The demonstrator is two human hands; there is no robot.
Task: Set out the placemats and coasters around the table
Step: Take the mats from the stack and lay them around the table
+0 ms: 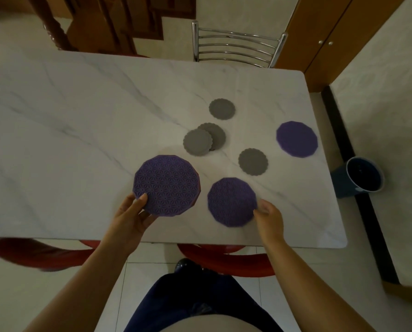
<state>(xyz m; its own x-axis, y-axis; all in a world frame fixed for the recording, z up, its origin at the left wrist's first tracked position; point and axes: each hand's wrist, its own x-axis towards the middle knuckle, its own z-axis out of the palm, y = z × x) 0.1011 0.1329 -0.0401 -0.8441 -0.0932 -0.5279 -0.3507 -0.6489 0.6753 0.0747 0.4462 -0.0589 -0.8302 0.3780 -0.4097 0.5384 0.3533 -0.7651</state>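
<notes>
My left hand (133, 216) grips the near edge of a round purple patterned placemat (167, 184), lifted a little above the white marble table (68, 140). A second purple placemat (231, 201) lies flat near the front edge, and my right hand (269, 218) touches its right rim with the fingertips. A third purple placemat (297, 138) lies near the table's right edge. Grey scalloped coasters sit in the middle: one far (221, 109), two overlapping (200, 141), one nearer (253, 161).
A metal-backed chair (236, 44) stands at the far side. Red chairs (224, 259) are tucked under the near edge. A dark blue bin (360, 176) stands on the floor to the right, beside a wooden cabinet (320, 32).
</notes>
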